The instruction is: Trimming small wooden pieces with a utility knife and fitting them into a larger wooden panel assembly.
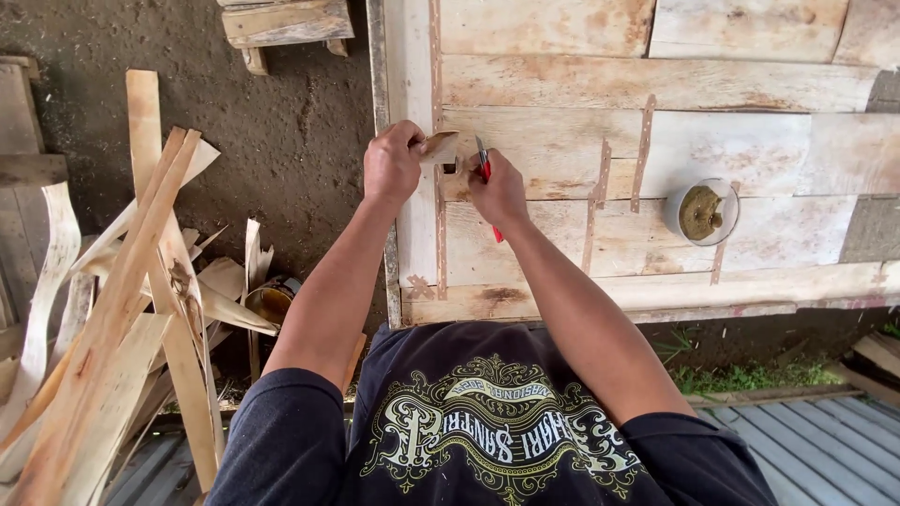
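Observation:
My left hand [392, 163] pinches a small pale piece of wood veneer [439, 146] against a large whitish veneer sheet [562, 141] lying flat in front of me. My right hand [499, 192] grips a red-handled utility knife [486, 173], its blade end pointing up beside the small piece and a small dark hole in the sheet. Both hands work close together near the sheet's left edge. Thin brown strips [643, 152] of tape run across the sheet's seams.
A small round container [701, 212] of brownish paste stands on the sheet at the right. A heap of veneer offcuts [141, 300] lies on the dirt at the left, with a small tin [269, 300] among them. Corrugated metal [816, 450] lies at the lower right.

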